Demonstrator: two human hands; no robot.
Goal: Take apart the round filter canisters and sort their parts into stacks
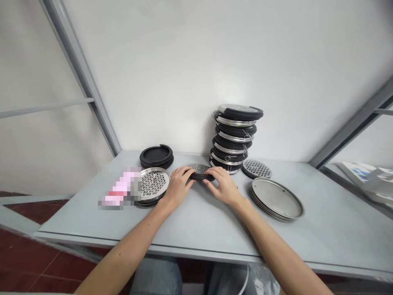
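Note:
My left hand (179, 185) and my right hand (224, 184) grip opposite sides of a round perforated disc with a black rim (199, 169). Fingers lie over its top edge and both thumbs press from the near side. The disc is tilted slightly toward me, close to the tabletop; whether it touches the table I cannot tell. Left of my left hand is a stack of silver perforated discs (154, 183), with black rings (156, 155) piled behind it. To the right of my right hand lie stacked shallow silver plates (276, 198) and dark perforated discs (257, 168).
Against the wall stands a tall, uneven stack of black and silver round pieces with wire clips (233, 139). A blurred-out pink item (121, 186) lies at the left of the grey table (196, 233). Metal frame posts (82, 73) rise at both sides.

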